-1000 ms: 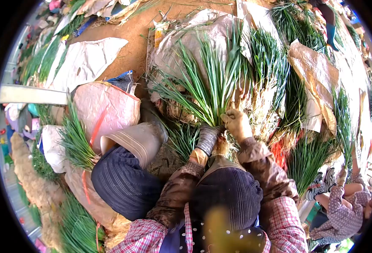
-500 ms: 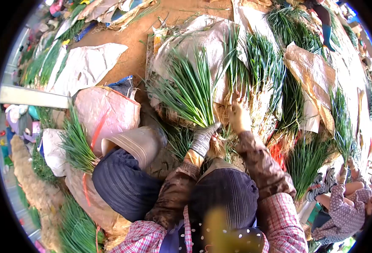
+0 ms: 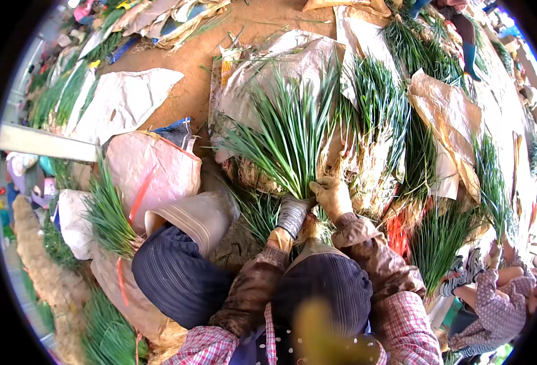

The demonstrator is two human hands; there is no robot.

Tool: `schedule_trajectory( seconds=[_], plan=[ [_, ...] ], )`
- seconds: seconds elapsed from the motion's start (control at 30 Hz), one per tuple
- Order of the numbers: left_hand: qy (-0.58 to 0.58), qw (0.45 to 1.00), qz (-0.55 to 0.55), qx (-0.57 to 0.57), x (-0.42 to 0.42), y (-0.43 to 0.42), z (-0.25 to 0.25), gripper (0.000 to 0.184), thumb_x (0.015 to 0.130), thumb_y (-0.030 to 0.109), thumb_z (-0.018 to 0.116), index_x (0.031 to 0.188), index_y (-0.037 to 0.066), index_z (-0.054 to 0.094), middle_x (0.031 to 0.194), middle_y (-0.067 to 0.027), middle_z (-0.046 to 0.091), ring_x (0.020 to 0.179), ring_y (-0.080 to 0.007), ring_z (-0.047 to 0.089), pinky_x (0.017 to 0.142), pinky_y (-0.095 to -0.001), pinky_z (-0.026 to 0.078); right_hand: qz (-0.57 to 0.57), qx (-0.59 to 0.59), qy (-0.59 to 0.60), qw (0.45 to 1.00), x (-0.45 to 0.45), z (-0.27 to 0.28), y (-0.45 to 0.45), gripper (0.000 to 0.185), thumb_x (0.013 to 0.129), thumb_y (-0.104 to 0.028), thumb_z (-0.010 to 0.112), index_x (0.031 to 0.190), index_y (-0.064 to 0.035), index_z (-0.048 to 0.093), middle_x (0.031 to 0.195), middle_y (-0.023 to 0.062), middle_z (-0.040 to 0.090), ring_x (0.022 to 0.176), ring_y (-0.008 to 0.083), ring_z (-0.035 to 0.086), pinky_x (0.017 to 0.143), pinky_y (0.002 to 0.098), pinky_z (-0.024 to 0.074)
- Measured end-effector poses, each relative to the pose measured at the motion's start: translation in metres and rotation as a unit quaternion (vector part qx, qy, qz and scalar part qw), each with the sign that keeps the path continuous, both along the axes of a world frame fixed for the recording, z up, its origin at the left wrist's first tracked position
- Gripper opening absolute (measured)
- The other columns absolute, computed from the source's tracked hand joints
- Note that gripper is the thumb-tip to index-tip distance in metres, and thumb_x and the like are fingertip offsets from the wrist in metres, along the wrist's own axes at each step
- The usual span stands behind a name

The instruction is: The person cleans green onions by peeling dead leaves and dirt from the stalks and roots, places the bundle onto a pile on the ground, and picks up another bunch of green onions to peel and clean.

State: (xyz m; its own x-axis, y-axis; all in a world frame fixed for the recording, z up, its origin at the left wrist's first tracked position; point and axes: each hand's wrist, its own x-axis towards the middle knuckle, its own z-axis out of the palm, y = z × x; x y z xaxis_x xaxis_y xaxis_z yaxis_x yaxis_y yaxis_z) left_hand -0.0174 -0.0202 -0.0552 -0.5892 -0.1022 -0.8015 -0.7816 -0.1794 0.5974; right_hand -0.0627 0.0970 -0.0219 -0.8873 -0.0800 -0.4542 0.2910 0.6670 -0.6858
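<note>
Near centre, a gloved left hand (image 3: 294, 214) clasps a bunch of green stalks (image 3: 289, 149) above its roots (image 3: 309, 229), a snug hold likely keeping bases level; the right hand (image 3: 334, 198) curls alongside, any pinch unclear; loose stalks (image 3: 375, 100) lie far right

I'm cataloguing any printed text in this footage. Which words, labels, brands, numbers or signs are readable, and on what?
None can be read.
Yellow-orange patch, beyond the held green bunch: possible print, too small and blurred.
Pink-white sack: no legible lettering.
</note>
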Motion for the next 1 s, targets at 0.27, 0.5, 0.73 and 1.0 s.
schedule_trajectory(
  seconds=[0.27, 0.5, 0.73, 1.0],
  plan=[
    [0.057, 0.986, 0.142, 0.066, -0.002, 0.003, 0.036, 0.016, 0.072, 0.000, 0.073, 0.082, 0.000, 0.060, 0.062, -0.0072, 0.062, 0.040, -0.0132, 0.051, 0.034, -0.0251, 0.039, -0.280, -0.160, -0.177, 0.930, 0.046, -0.088, 0.054, 0.015, 0.080, -0.011, 0.064, 0.088, 0.0016, 0.064, 0.068, 0.0070, 0.064, 0.056, 0.0141, 0.058, 0.051, 0.0246, 0.0471],
    [0.138, 0.953, 0.200, 0.180, -0.003, -0.003, -0.013, 0.021, 0.075, -0.006, 0.068, 0.094, 0.001, 0.060, 0.071, -0.0095, 0.063, 0.049, -0.0146, 0.056, 0.038, -0.0228, 0.042, 0.185, 0.223, -0.005, 0.957, -0.003, -0.069, 0.038, 0.030, 0.088, -0.032, 0.057, 0.098, -0.0058, 0.065, 0.081, 0.0118, 0.067, 0.071, 0.0238, 0.065, 0.070, 0.0359, 0.0546],
    [0.019, 0.992, 0.112, 0.047, -0.013, -0.013, 0.022, 0.016, 0.073, 0.011, 0.075, 0.077, 0.001, 0.063, 0.056, -0.0061, 0.061, 0.035, -0.0093, 0.049, 0.032, -0.0201, 0.038, 0.026, 0.327, 0.006, 0.945, -0.126, -0.049, -0.007, 0.023, 0.087, -0.031, 0.062, 0.090, -0.0078, 0.064, 0.085, 0.0118, 0.067, 0.068, 0.0211, 0.064, 0.064, 0.0343, 0.0535],
    [0.070, 0.969, 0.137, 0.194, 0.001, -0.016, -0.006, 0.025, 0.071, 0.018, 0.079, 0.081, 0.004, 0.062, 0.058, -0.0030, 0.059, 0.039, -0.0098, 0.050, 0.032, -0.0213, 0.037, 0.124, 0.132, 0.206, 0.962, 0.021, -0.031, 0.015, 0.016, 0.086, -0.026, 0.062, 0.094, -0.0125, 0.063, 0.057, 0.0066, 0.059, 0.044, 0.0194, 0.054, 0.043, 0.0315, 0.0466]
  ],
)
